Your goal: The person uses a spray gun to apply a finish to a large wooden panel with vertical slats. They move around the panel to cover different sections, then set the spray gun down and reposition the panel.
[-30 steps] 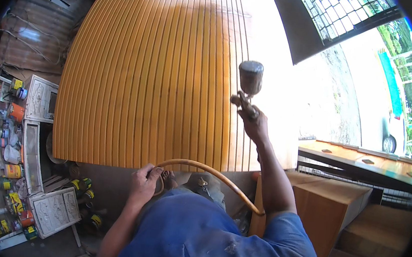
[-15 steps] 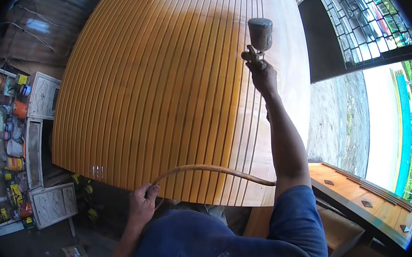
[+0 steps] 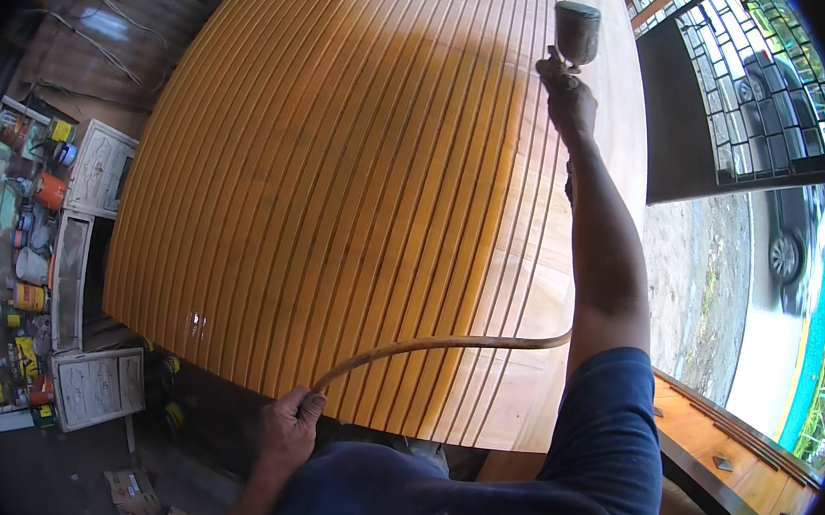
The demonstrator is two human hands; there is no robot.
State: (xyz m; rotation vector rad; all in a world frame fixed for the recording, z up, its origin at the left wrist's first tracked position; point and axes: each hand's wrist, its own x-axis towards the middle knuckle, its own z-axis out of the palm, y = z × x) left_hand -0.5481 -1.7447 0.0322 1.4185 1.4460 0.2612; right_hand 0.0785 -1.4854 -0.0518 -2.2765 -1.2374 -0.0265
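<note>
A large grooved wooden panel [image 3: 338, 199] lies in front of me, amber-stained over its left and middle, pale along its right side and far part. Over the pale right part, my right hand [image 3: 571, 105] is closed around a spray gun [image 3: 576, 35] with a cup on top. The gun's grip is mostly hidden by the hand. A brown air hose [image 3: 424, 342] arcs above the panel's near edge and passes behind my right forearm. At the near edge, my left hand [image 3: 290, 424] grips this hose between thumb and fingers.
Along the left stands a white cabinet [image 3: 97, 390] beside shelves with several paint cans [image 3: 30, 298]. Cardboard [image 3: 134, 498] lies on the floor at lower left. A second wooden panel [image 3: 714, 450] is at the right. Beyond a metal grille [image 3: 751, 102], a dark car [image 3: 785, 236] is on the road.
My right hand with the spray gun has reached farther along the panel. The view has shifted, so the panel sits more to the right. A dark car has come into sight outside.
</note>
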